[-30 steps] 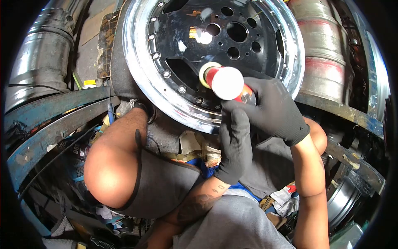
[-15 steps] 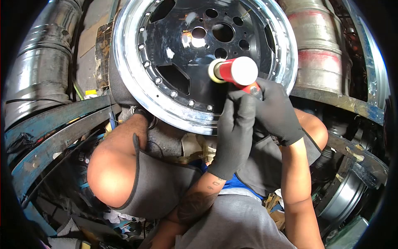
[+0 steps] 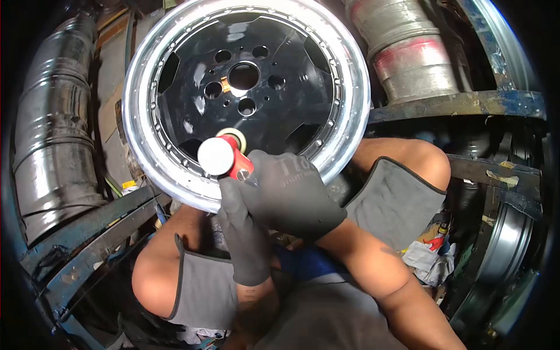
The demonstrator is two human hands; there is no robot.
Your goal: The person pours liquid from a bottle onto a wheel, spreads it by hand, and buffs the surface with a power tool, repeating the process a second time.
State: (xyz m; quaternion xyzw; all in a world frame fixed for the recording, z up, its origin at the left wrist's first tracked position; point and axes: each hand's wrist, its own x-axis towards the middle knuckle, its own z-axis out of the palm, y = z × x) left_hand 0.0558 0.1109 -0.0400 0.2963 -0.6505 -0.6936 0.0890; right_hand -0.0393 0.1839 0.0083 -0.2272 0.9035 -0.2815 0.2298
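Observation:
A large wheel with a glossy black face point(image 3: 256, 128) and a bright chrome rim point(image 3: 140, 125) lies over my lap. My right hand point(image 3: 289, 189), in a black glove, wraps around a red handheld polisher point(image 3: 240, 166). Its round white end point(image 3: 216, 156) faces up towards me, and its pale yellow pad point(image 3: 238, 135) is against the black face, below the centre hole. My left hand point(image 3: 242, 233), gloved too, is closed at the tool just under my right hand; its fingers are partly hidden. Pale smears mark the black face left of the centre hole.
Stacked metal wheel barrels point(image 3: 55, 122) stand at the left, and more barrels point(image 3: 414, 58) at the upper right. Worn blue metal beams point(image 3: 461, 107) frame both sides. Another wheel rim point(image 3: 501, 251) sits at the lower right, near a crumpled white cloth point(image 3: 429, 262).
The view has shifted, so the wheel sits further left and shows more fully. The polisher has tilted, its white end swinging from right to left of the pad. Both hands still grip it.

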